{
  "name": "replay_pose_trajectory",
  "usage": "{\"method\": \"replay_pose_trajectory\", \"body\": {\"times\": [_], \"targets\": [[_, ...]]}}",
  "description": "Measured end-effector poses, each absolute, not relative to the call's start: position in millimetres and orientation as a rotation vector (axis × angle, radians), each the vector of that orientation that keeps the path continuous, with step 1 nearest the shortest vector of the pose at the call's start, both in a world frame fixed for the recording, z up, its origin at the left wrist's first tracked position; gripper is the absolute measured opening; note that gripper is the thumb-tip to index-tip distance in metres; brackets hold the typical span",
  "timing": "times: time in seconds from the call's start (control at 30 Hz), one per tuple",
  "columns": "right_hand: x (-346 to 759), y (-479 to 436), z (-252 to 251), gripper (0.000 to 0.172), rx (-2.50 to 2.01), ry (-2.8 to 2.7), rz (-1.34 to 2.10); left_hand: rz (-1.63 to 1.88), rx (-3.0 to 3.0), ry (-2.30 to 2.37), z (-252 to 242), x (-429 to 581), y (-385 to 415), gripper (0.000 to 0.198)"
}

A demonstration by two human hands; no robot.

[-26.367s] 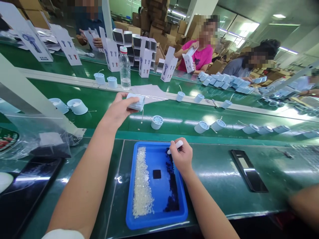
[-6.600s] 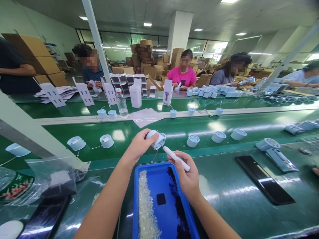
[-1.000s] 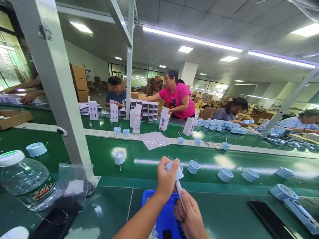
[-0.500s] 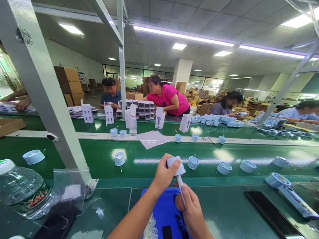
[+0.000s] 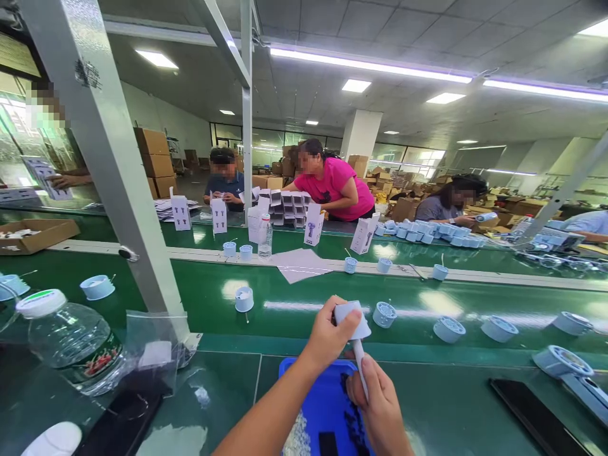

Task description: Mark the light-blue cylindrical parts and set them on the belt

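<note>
My left hand [image 5: 335, 332] is wrapped round the pale-blue head of a handheld fan [image 5: 352, 318], thumb lying across its side. Below it, my right hand [image 5: 377, 399] grips the thin handle of the same fan, which tilts slightly. The fingers hide parts of the head and the handle's lower end. Beneath both hands sits a blue tray [image 5: 317, 405] holding small clear pieces [image 5: 299, 437] and small black pieces [image 5: 352, 415]. Just beyond the fan, a round light-blue fan housing [image 5: 384, 314] rests on the green belt.
More housings [image 5: 449, 329] stand along the belt. A phone [image 5: 534, 415] lies at right beside another fan [image 5: 563, 362]. To the left are a large water bottle [image 5: 76, 345], a plastic bag [image 5: 154, 348] and a metal post [image 5: 114, 164]. Co-workers sit or lean across the line.
The view has swung left, so things appear shifted rightward. Both hands keep their hold on the fan. At far left, a co-worker's hand now holds up a printed box.
</note>
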State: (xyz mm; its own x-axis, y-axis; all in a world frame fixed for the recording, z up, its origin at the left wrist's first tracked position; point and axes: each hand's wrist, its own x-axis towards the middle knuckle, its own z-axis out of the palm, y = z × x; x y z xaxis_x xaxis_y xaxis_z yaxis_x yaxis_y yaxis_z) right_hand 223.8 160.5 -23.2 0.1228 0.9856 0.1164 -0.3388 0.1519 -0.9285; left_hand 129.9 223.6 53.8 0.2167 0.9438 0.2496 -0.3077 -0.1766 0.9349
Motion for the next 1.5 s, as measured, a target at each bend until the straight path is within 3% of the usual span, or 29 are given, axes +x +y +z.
{"method": "replay_pose_trajectory", "body": {"times": [0.13,0.3,0.4,0.53,0.63,0.73,0.83,0.93,1.03,1.23,1.5], "targets": [[226,160,-20,0.047,-0.934,-1.078,1.237,1.250,1.347,0.737,67,104,233,0.045],[225,161,-8,0.051,-1.052,-1.213,1.303,1.476,1.563,1.160,76,60,249,0.049],[225,162,-7,0.051,-1.093,-1.158,1.240,1.250,1.750,1.396,64,48,259,0.055],[226,163,-10,0.055,-1.118,-1.097,1.152,0.708,2.093,1.667,31,47,270,0.046],[226,162,-9,0.051,-1.140,-1.086,1.102,0.423,2.134,1.677,14,50,276,0.060],[224,162,-7,0.040,-1.169,-1.079,1.025,0.550,2.102,1.600,12,49,283,0.049],[225,165,-7,0.039,-1.130,-1.069,0.933,0.781,2.057,1.899,15,32,291,0.044],[226,170,-14,0.037,-1.057,-1.106,0.970,0.602,1.950,2.205,9,7,300,0.050],[226,174,-22,0.034,-1.040,-1.231,1.033,0.365,1.948,2.204,-3,-12,305,0.045],[225,173,-25,0.024,-1.061,-1.427,1.101,0.305,1.971,2.196,-15,-15,310,0.041],[224,173,-23,0.022,-1.082,-1.530,1.081,0.122,2.004,2.127,6,-3,302,0.040]]}}
